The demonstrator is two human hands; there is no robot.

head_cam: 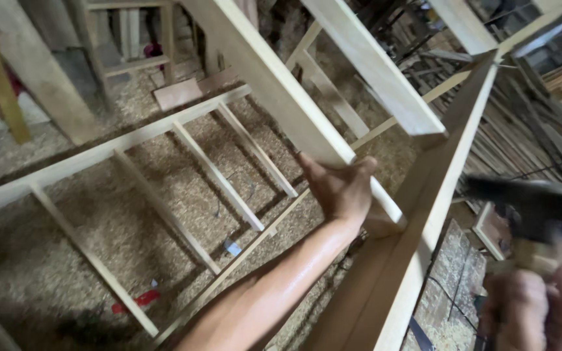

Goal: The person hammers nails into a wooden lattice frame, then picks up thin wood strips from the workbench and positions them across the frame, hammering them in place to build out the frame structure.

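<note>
Slat under left hand slants from upper left to lower right.

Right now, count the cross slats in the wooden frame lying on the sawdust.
4. The slats run between the frame's long rails: one far left, one next right, one mid, one rightmost. More may be hidden beyond the left edge.

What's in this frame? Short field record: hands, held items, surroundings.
left hand: left hand grips a pale wooden slat where it meets the long frame rail
right hand: right hand, blurred, holds a dark power tool
floor: sawdust floor under a ladder-like wooden frame
background: stacked timber at right
</note>
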